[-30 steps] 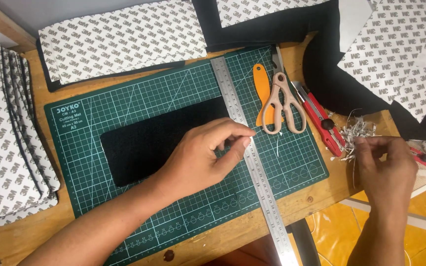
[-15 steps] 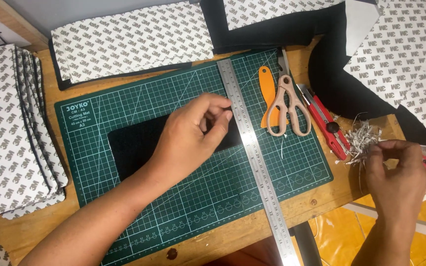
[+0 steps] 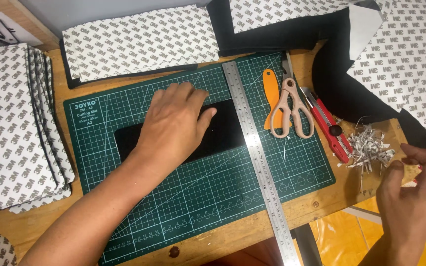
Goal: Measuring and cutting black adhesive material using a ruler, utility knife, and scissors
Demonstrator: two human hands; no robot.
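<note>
Head view looks down on a wooden counter (image 3: 321, 207). On it lies a big green cutting mat (image 3: 198, 197). A black flat piece (image 3: 223, 133) lies on the mat.

Left hand (image 3: 173, 123) lies flat on the black piece, fingers out and close together, pressing down. It grips nothing.

Right hand (image 3: 412, 189) is at the right edge of the counter, off the mat. Its fingers are loosely curled. A small tan bit shows by its fingers, but it cannot be told if the hand holds it. Just beside this hand lies a little pile of thin white paper scraps (image 3: 368, 150).

A long metal ruler (image 3: 257, 157) lies across the mat, touching the right end of the black piece. To the right of the ruler, on the mat, lie an orange tool (image 3: 271, 91) and beige scissors (image 3: 292, 108). A red cutter knife (image 3: 329, 123) lies by the mat's right edge.

A stack of white printed sheets (image 3: 11, 128) sits at the left. More printed sheets (image 3: 139, 42) and black sheet material (image 3: 336, 79) lie along the top and right.
</note>
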